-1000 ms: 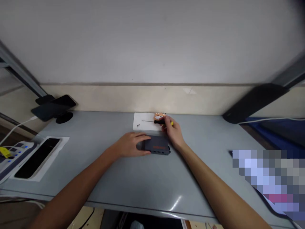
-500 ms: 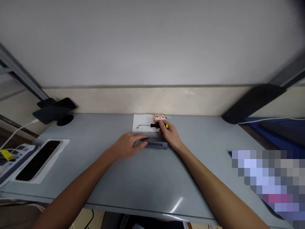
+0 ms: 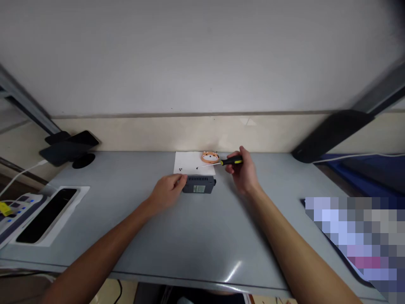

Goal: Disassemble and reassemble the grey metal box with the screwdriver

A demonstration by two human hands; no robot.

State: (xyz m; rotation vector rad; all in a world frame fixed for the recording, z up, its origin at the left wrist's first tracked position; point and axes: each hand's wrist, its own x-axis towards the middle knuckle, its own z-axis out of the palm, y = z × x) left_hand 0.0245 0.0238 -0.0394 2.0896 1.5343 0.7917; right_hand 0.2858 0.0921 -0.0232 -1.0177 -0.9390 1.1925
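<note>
Steadying: left hand [image 3: 167,190] pinches one end of the dark-grey vented rectangular box [image 3: 199,184], near the white paper sheet [image 3: 189,160].
Screwdriver: right hand [image 3: 245,173] curls its fingers around the slim black-and-yellow screwdriver [image 3: 232,160].
Tip: near a tiny dark piece [image 3: 196,168]; calls for steadiness.

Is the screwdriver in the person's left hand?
No, the right hand grips the screwdriver; the left hand holds the dark box.
</note>
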